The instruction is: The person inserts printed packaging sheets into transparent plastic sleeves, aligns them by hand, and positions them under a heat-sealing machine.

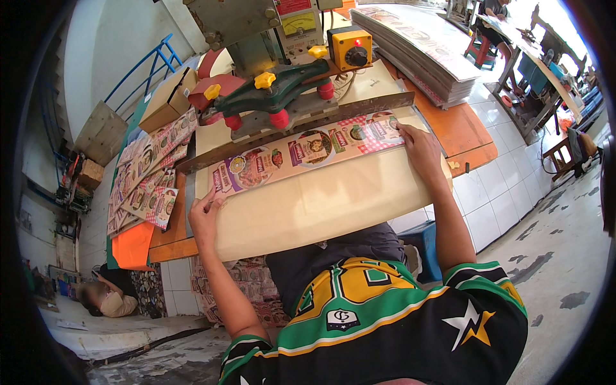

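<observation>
Nearest: pale sheet (321, 208), spread over the front of the surface (471, 153). Along its far side, printed strip (314, 147), laid lengthwise, looking flat. Left hand (204, 221) at the strip's left end, fingers part-curled, fingertips at the near corner. Right hand (420, 147) at the opposite end, fingers bent, tips on the strip. Cannot tell on either side whether pinching or just pressing.

Just beyond the strip: metal bar (372, 109) (cannot tell whether touching). Reads as the lining-up step, squaring the strip to the bar. Next move probably calls for even pressure at both ends, no skew or ripple, and fingers well clear of anything hot or moving.

Behind the bar: green press frame (273, 96) with yellow knobs, then yellow control box (351, 50), red lamp lit. Off to the left, loose pile of printed pieces (151, 151); far right, tall stack of sheets (417, 58).
</observation>
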`<state>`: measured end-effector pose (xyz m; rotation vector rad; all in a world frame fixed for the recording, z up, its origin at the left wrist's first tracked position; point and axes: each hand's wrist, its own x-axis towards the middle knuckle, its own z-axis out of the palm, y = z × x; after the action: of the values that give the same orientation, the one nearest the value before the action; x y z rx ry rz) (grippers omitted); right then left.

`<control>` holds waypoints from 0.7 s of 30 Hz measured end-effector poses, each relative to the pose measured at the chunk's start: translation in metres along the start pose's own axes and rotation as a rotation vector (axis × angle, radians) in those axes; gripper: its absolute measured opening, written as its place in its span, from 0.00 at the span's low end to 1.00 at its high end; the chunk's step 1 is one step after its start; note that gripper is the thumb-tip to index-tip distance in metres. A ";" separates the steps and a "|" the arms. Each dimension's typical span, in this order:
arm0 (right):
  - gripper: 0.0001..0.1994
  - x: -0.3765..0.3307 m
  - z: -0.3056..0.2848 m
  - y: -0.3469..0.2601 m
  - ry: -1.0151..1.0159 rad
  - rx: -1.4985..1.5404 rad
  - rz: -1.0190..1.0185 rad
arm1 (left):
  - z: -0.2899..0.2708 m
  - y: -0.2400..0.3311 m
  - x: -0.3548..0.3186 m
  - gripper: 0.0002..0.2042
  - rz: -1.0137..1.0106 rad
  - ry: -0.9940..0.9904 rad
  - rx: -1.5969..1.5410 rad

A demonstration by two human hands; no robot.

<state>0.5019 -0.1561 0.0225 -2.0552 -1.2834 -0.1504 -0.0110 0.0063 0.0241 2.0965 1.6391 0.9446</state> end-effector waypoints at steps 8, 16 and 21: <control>0.14 0.009 -0.007 0.011 -0.009 0.291 0.085 | -0.002 -0.004 0.007 0.21 -0.049 -0.057 -0.275; 0.16 0.046 -0.004 0.008 -0.330 0.284 0.182 | 0.006 -0.019 0.064 0.20 0.008 -0.205 -0.140; 0.15 0.050 0.015 0.014 -0.175 -0.013 -0.014 | 0.017 -0.014 0.071 0.18 0.049 -0.144 0.107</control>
<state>0.5351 -0.1134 0.0258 -2.1088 -1.4050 0.0157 -0.0015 0.0799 0.0246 2.2281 1.6045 0.7162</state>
